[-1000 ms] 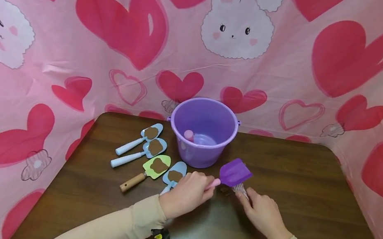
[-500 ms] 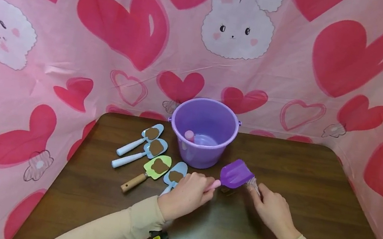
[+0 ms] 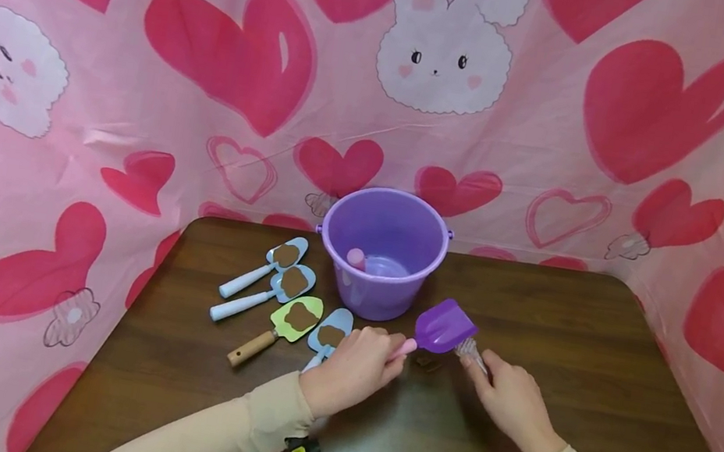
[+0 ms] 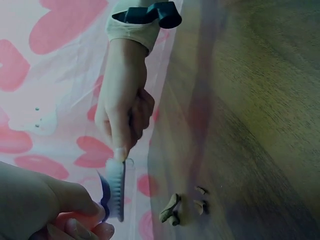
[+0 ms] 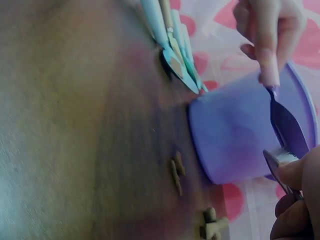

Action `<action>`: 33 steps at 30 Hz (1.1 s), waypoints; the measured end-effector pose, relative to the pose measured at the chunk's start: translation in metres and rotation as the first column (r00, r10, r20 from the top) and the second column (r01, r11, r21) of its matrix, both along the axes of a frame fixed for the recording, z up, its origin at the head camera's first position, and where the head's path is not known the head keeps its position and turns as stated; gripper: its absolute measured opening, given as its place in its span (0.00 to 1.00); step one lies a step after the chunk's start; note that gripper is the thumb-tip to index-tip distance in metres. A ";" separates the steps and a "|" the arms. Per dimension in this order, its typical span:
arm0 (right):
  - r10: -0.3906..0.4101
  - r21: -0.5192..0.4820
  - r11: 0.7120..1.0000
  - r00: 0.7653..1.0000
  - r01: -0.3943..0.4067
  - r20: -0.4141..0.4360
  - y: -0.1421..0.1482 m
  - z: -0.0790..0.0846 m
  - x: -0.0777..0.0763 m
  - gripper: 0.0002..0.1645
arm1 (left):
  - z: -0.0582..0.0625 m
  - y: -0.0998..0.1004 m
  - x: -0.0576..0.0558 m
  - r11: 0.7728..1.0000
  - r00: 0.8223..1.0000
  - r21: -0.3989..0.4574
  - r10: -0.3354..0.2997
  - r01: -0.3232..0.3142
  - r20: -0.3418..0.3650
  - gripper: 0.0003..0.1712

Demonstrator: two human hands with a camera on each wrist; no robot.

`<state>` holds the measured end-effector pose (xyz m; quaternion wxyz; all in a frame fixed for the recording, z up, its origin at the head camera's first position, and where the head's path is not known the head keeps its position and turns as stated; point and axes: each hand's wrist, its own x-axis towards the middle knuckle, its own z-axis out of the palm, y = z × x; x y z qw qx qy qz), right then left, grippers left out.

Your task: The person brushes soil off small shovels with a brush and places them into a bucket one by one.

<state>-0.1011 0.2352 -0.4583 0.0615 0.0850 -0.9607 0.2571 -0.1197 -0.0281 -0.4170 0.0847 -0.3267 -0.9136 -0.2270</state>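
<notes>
My left hand [image 3: 353, 371] grips the pink handle of a small purple toy shovel [image 3: 445, 326], its blade raised over the table and pointing right. In my right hand [image 3: 514, 404] is a small brush [image 3: 471, 352] with pale bristles, pinched between thumb and fingers. Its bristles [image 4: 115, 187] lie against or very near the blade's right end; exact contact is hard to tell. Beneath the shovel, brown clay-like bits [image 4: 170, 210] are scattered on the wooden tabletop, and the right wrist view shows further brown pieces [image 5: 212, 225] there.
Behind the hands stands a purple bucket [image 3: 376, 291] with a pink handle end [image 3: 357, 259] inside. To its left lie several trowels with brown patches: blue ones [image 3: 243, 306] and a green one [image 3: 296, 318] with a wooden handle. A pink heart-print cloth [image 3: 260, 60] encloses the table.
The right hand with the brush first moved right along the shovel's blade, then slightly back left. The left hand and shovel have stayed nearly in place.
</notes>
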 end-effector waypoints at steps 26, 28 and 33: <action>0.030 -0.063 0.998 0.994 -0.023 0.109 0.024 -0.006 0.003 0.17 | 0.101 -0.040 -0.014 0.975 0.988 0.160 0.155 -0.152 -0.003 0.12; 0.035 -0.057 0.998 0.993 -0.029 0.113 0.023 -0.007 0.004 0.17 | 0.101 -0.041 -0.019 0.970 0.983 0.165 0.181 -0.179 0.003 0.13; 0.042 -0.064 0.997 0.992 -0.035 0.118 0.019 -0.007 0.006 0.18 | 0.090 -0.039 -0.032 0.965 0.978 0.187 0.200 -0.185 -0.066 0.10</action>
